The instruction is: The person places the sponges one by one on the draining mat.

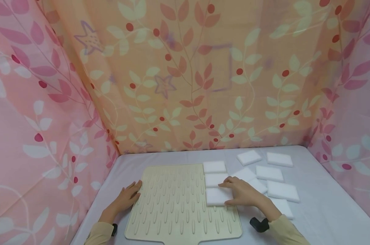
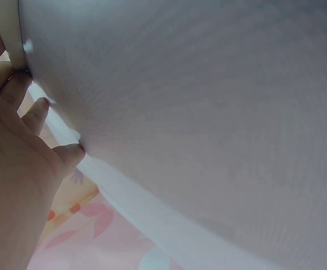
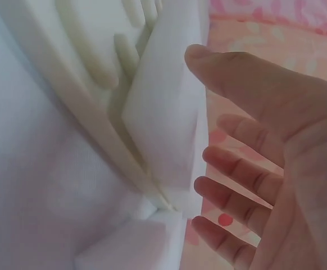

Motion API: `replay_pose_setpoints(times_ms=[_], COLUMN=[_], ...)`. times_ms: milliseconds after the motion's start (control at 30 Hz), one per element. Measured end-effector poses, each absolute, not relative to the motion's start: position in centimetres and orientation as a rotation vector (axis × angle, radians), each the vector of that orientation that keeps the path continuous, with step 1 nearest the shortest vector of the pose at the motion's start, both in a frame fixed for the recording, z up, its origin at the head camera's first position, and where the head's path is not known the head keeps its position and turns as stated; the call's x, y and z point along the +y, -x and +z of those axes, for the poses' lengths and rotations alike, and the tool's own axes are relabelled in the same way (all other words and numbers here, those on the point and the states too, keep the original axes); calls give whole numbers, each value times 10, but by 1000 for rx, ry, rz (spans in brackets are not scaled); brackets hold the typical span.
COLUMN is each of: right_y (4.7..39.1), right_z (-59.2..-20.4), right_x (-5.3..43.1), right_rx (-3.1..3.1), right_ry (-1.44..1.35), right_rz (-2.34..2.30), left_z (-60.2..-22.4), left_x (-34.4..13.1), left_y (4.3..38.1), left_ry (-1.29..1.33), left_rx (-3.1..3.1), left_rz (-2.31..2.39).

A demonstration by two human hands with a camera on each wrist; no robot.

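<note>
Orange leaf-print curtain (image 1: 191, 75) behind, pink floral curtains (image 1: 34, 136) either side, white-covered table (image 1: 335, 211)

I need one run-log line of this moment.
left hand: at cream rectangular plastic-looking board, left edge | right hand: at nearest of three white rectangular foam-like blocks on board | more blocks: beside board

Hands (image 1: 126, 198) (image 1: 244, 193) well apart, fingers (image 3: 231, 195) loosely spread

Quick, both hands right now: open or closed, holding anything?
Left hand: open, at the left edge of the beige board.
Right hand: open, over the front white pad on the board; contact unclear.
</note>
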State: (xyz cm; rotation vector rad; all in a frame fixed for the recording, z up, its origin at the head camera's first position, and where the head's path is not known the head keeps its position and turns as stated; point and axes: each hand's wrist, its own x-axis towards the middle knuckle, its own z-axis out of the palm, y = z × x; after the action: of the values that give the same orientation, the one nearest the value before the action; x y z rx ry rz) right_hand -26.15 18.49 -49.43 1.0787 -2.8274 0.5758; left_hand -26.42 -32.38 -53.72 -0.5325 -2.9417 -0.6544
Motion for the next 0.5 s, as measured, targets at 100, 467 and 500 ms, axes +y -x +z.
replay_pose_setpoints(times_ms=[100,467,500], right_y=[263,274,276], right_z=[-492,-486,-485], right_x=[191,223,226], right_rx=[-2829,-2783,-2789], right_ry=[-1066,-1013,-996], right_rz=[569,561,562], left_z=[-536,-537,-537], left_x=[-323,-323,-323], left_y=[264,264,264], left_ry=[534,530,533], left_rx=[-2952,-2946,-2938], left_rz=[-656,-670,-674])
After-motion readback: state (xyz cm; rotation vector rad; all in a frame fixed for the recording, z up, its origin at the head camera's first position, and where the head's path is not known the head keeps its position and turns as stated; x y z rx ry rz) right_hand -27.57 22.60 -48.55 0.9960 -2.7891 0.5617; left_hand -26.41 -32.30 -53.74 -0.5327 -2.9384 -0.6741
